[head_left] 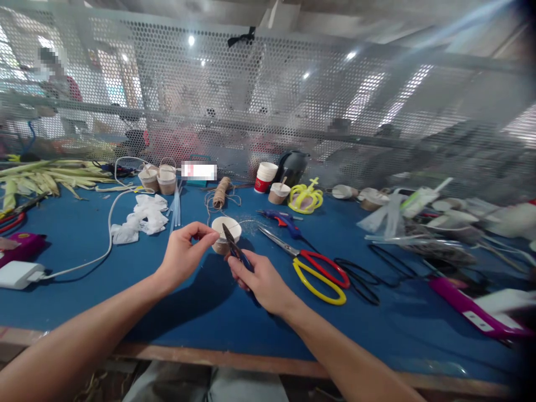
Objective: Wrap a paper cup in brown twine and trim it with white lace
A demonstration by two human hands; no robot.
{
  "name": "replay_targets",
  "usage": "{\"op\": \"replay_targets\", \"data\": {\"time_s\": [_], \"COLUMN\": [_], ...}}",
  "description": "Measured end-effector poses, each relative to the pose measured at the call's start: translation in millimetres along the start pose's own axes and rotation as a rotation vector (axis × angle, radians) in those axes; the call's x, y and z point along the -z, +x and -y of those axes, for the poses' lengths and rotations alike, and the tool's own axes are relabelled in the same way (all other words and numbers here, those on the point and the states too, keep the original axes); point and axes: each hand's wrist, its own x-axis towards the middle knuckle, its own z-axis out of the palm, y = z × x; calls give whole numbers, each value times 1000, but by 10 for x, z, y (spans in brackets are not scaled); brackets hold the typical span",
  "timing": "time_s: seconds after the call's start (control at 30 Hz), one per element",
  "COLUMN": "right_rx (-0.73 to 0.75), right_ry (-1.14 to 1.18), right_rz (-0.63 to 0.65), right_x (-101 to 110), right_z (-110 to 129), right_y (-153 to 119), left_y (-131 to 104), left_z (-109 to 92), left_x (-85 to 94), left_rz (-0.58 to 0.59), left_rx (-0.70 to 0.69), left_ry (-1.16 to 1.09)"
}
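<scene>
Over the blue table, my left hand (pixel 188 245) is closed in a pinch on a thin strand of twine (pixel 250 221), which crosses the cup's mouth. Dark-handled pliers (pixel 235 245) are gripped in my right hand (pixel 262 276), their jaws pointing up and forward over the cup. The small white paper cup (pixel 221 225) has a brown wrapping round its lower part and stands between both hands. Whether the jaws touch the strand, I cannot tell. Behind the cup lies a spool of brown twine (pixel 221 192).
Scissors (pixel 310 265) with red and yellow handles and a blue glue gun (pixel 280 221) lie right. White crumpled pieces (pixel 142 219) lie left. A yellow crown-shaped piece (pixel 306 197), stacked cups (pixel 265 176) and wrapped cups (pixel 166 181) stand behind. Cables cross both sides; a perforated metal screen (pixel 234 95) bounds the back.
</scene>
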Motion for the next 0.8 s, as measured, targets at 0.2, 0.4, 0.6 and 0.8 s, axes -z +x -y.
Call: {"op": "replay_targets", "data": {"time_s": [0.2, 0.4, 0.6, 0.8], "right_rx": [-11, 4, 4, 18], "right_ry": [-48, -113, -132, -144], "right_rz": [36, 33, 39, 46], "right_x": [31, 53, 54, 50], "right_z": [42, 68, 54, 62], "right_y": [4, -3, 2, 0], "left_y": [6, 5, 11, 16], "left_z": [-12, -6, -1, 24], "left_x": [22, 55, 53, 35], "left_rz": [-21, -45, -67, -80], "left_rx": [-84, -381, -448, -511], "left_ry": [45, 291, 348, 426]}}
